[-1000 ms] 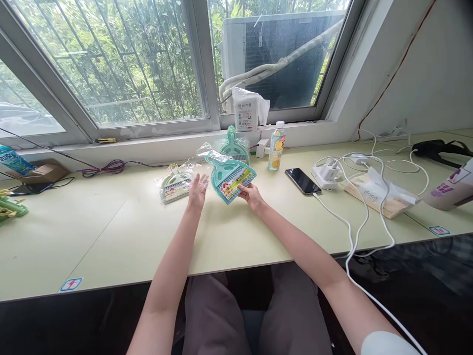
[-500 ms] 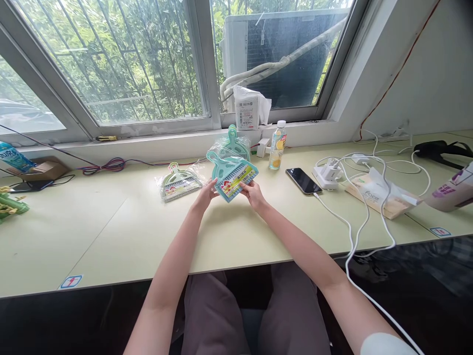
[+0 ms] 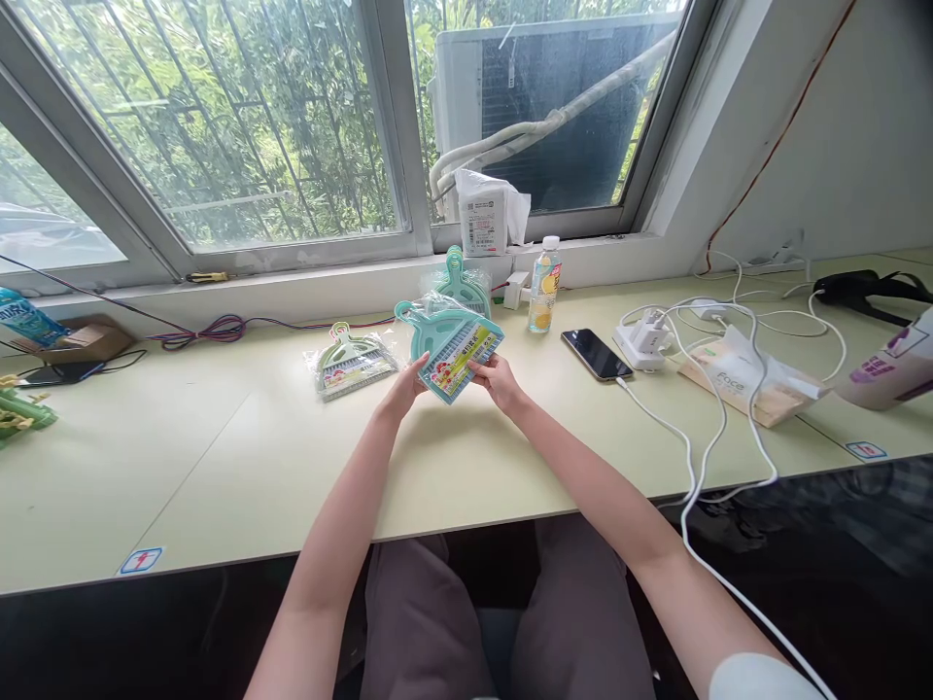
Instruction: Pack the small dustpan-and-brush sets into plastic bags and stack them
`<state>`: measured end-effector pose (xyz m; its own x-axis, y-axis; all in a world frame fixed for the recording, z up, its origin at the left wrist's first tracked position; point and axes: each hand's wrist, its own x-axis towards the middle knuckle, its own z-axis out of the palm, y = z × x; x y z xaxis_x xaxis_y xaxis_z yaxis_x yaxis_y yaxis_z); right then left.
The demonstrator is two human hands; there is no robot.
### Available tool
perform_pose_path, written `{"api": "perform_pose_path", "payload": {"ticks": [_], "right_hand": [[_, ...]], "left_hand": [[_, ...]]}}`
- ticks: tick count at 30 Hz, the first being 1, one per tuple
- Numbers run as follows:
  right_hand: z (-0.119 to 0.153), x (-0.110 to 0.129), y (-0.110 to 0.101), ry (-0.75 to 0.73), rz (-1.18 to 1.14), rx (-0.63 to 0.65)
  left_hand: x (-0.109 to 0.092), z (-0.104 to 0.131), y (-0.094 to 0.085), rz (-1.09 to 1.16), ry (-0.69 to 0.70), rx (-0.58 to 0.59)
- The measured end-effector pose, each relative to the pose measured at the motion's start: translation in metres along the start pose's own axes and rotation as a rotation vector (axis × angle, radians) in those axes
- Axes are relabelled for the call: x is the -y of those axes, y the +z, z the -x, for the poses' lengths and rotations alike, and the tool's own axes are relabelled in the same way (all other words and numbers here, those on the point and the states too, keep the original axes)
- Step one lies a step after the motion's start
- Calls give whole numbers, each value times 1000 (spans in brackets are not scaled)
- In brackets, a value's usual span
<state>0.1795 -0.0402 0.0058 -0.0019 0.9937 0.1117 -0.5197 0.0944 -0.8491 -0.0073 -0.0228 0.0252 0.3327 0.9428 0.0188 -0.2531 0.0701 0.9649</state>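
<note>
The fingers of my left hand (image 3: 405, 389) close on the left side of a wrapped dustpan and brush (image 3: 453, 354), and those of my right hand (image 3: 500, 383) pinch its near right edge, so it hangs tilted over the worktop (image 3: 219, 476). I judge this a holding step; moving it calls for an even pinch, as the wrap may slip. Left of it lies another wrapped set (image 3: 355, 369).

Teal dustpan-and-brush set (image 3: 447, 348), held tilted, seemingly plastic-wrapped.
</note>
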Motion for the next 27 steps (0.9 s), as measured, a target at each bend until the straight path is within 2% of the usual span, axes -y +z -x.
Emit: {"api": "perform_pose_path", "payload": {"ticks": [4, 6, 9, 13, 15, 19, 21, 27], "right_hand": [[1, -1, 2, 4, -18, -48], [2, -2, 4, 5, -25, -63], [1, -1, 5, -3, -37, -61], [0, 1, 4, -18, -57, -53], [1, 1, 4, -17, -63, -69], [2, -1, 5, -7, -74, -77], [2, -1, 6, -7, -79, -77], [-1, 1, 2, -39, -65, -133]], "left_hand": [[4, -1, 11, 122, 138, -40], [5, -1, 15, 148, 157, -73], [5, 1, 16, 114, 107, -90], [5, 3, 18, 69, 54, -35], [5, 4, 20, 72, 62, -27], [4, 5, 26, 158, 136, -88], [5, 6, 29, 184, 131, -104], [10, 6, 34, 150, 39, 21]]}}
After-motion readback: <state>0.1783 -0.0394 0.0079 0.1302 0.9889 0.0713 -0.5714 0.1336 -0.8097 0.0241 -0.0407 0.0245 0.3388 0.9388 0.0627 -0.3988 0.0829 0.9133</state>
